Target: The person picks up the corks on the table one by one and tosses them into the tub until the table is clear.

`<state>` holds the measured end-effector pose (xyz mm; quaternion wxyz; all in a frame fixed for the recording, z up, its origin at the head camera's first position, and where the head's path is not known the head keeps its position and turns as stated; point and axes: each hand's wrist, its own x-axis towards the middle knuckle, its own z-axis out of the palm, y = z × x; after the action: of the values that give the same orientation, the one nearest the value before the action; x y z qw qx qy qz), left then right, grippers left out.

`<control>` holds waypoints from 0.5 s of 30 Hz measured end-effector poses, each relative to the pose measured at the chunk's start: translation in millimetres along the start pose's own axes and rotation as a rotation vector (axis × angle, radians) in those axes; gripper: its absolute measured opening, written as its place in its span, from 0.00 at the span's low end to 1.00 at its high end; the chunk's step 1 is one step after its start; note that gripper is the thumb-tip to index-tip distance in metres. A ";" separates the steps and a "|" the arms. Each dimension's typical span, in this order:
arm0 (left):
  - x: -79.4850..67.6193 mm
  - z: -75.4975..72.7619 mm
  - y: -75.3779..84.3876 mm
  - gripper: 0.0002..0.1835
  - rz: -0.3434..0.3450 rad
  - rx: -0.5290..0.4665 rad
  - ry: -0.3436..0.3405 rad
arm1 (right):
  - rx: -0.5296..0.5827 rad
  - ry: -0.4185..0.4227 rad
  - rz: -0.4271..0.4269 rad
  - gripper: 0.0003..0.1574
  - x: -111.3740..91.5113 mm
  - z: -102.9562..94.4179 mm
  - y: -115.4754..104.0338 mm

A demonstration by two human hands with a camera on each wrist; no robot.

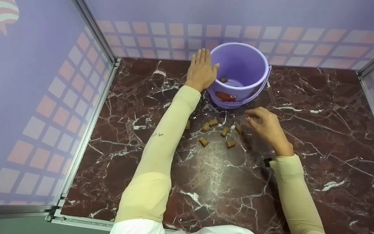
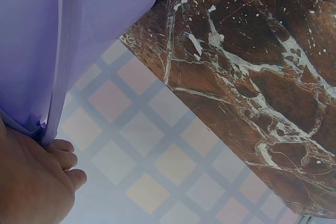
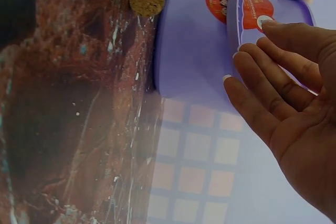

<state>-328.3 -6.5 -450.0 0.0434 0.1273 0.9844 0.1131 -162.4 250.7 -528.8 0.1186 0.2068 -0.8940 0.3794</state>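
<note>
On counter [image 1: 330, 120], I see loose corks [image 1: 225, 131] before bucket [image 1: 245, 63], one cork [image 1: 223, 79] inside. Left grip [image 1: 202, 73] pinches bucket edge, probably for steadiness; right grip [image 1: 266, 125], empty, loosely spread, near corks.

Several corks [image 1: 225, 131] lie on the table [image 1: 213, 175] before the bucket [image 1: 247, 92], and another cork [image 1: 223, 79] lies inside it.

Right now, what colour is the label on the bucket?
The label on the bucket is orange-red; the right wrist view shows it best.
</note>
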 end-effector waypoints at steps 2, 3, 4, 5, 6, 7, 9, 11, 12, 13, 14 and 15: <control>-0.3 0.0 -0.2 0.39 0.001 0.008 0.000 | 0.008 -0.008 0.006 0.15 -1.1 1.8 0.7; -0.3 -0.1 -0.1 0.40 0.001 0.011 0.000 | 0.012 -0.012 0.008 0.16 -1.7 2.5 1.1; -0.7 -0.3 -0.1 0.40 0.002 0.011 0.000 | 0.015 -0.015 0.010 0.16 -2.3 3.4 1.4; -0.7 -0.4 0.1 0.40 0.002 0.012 -0.001 | 0.016 -0.018 0.010 0.16 -2.8 4.2 1.7; -0.7 -0.6 0.3 0.40 0.002 0.014 -0.002 | 0.015 -0.020 0.010 0.16 -3.2 4.9 1.9; -0.6 -0.8 0.5 0.40 0.002 0.013 -0.004 | 0.014 -0.020 0.011 0.16 -3.5 5.6 2.2; -0.4 -1.3 0.9 0.40 0.002 0.011 -0.008 | 0.011 -0.016 0.011 0.16 -3.9 6.8 2.3; -0.3 -1.6 1.0 0.40 0.001 0.012 -0.008 | 0.006 -0.010 0.008 0.16 -3.9 8.5 2.3; -0.4 -1.6 1.0 0.40 0.001 0.011 -0.006 | 0.004 -0.009 0.008 0.16 -4.0 9.4 2.5; -0.4 -1.6 1.1 0.40 0.000 0.009 -0.007 | 0.002 -0.009 0.007 0.16 -4.0 10.4 2.7; -0.4 -1.6 1.1 0.40 0.000 0.009 -0.007 | 0.002 -0.009 0.005 0.16 -4.1 11.4 2.9; -0.5 -1.5 1.2 0.40 0.000 0.006 -0.006 | 0.002 -0.010 0.004 0.16 -4.4 12.5 3.1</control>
<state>-327.7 -5.9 -448.3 0.0458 0.1278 0.9846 0.1097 -160.6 244.8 -540.9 0.1133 0.2072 -0.8945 0.3796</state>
